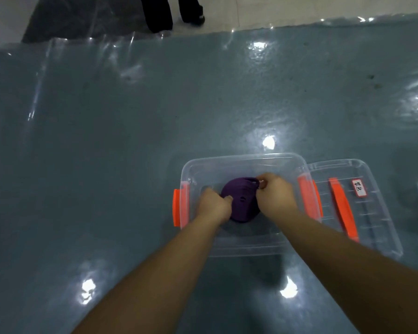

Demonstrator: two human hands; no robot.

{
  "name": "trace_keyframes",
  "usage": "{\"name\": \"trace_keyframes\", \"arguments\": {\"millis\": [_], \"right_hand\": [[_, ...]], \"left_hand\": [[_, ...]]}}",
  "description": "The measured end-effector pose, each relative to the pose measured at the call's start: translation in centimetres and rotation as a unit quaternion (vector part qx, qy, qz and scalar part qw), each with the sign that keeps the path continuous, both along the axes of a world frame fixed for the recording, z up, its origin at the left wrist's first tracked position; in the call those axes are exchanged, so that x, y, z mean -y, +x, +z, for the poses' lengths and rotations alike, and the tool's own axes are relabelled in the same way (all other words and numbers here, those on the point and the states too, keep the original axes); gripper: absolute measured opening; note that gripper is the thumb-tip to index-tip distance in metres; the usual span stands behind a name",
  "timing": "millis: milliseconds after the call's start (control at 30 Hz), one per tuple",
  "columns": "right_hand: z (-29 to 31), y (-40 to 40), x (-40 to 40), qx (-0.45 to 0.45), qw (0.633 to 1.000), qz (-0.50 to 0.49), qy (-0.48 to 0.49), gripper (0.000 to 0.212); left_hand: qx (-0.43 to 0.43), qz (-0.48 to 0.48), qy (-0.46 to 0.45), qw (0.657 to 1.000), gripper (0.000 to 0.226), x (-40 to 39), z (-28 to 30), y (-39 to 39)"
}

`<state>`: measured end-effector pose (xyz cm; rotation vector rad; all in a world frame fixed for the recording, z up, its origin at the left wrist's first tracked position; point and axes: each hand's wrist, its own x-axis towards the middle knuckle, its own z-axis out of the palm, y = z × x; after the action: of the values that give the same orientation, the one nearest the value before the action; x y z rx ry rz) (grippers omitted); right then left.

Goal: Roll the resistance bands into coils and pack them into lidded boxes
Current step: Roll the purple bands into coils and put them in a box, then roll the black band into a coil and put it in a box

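Hands reach down into clear box | left and right both grip purple coiled band

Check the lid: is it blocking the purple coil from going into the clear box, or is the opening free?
Opening is free. The lid lies off to the right of the box, flat on the mat. The purple coil is already inside the box, with the left hand and right hand both gripping it. Nothing visible stands in the way.
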<state>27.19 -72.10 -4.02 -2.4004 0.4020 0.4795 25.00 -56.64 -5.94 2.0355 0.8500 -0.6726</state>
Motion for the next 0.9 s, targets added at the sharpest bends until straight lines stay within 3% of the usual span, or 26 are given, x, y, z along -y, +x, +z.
{"name": "trace_keyframes", "arguments": {"millis": [100,200,367,500,567,667,800,900], "right_hand": [[0.0,0.0,0.1,-0.015,1.000,-0.018,-0.012,0.031],[0.2,0.1,0.0,-0.042,0.998,-0.002,-0.049,0.014],[0.8,-0.2,-0.6,-0.068,0.995,0.038,-0.066,0.025],[2.8,-0.8,0.3,-0.091,0.992,0.074,-0.051,0.033],[4.4,-2.0,0.6,-0.087,0.989,0.110,-0.048,0.031],[6.4,-4.3,0.8,-0.030,0.991,0.123,-0.044,0.032],[9.3,-8.5,1.8,0.086,0.988,0.118,-0.046,0.037],[10.8,-12.5,3.5,0.161,0.976,0.133,-0.061,0.038]], "left_hand": [[-0.004,-0.006,0.023,1.000,0.055,0.3,0.2,0.0],[0.012,-0.040,0.047,0.998,0.038,0.5,0.3,0.1],[-0.031,-0.078,0.052,0.995,0.023,0.2,2.6,0.5],[-0.066,-0.133,0.032,0.988,0.041,0.2,4.3,0.0],[-0.060,-0.201,0.024,0.978,0.040,0.5,6.3,-0.4],[-0.027,-0.276,-0.006,0.961,0.034,1.0,10.0,-1.7],[0.062,-0.318,0.048,0.945,0.020,1.7,13.2,-4.4],[0.131,-0.362,0.087,0.919,0.023,3.4,14.7,-7.2]]}}
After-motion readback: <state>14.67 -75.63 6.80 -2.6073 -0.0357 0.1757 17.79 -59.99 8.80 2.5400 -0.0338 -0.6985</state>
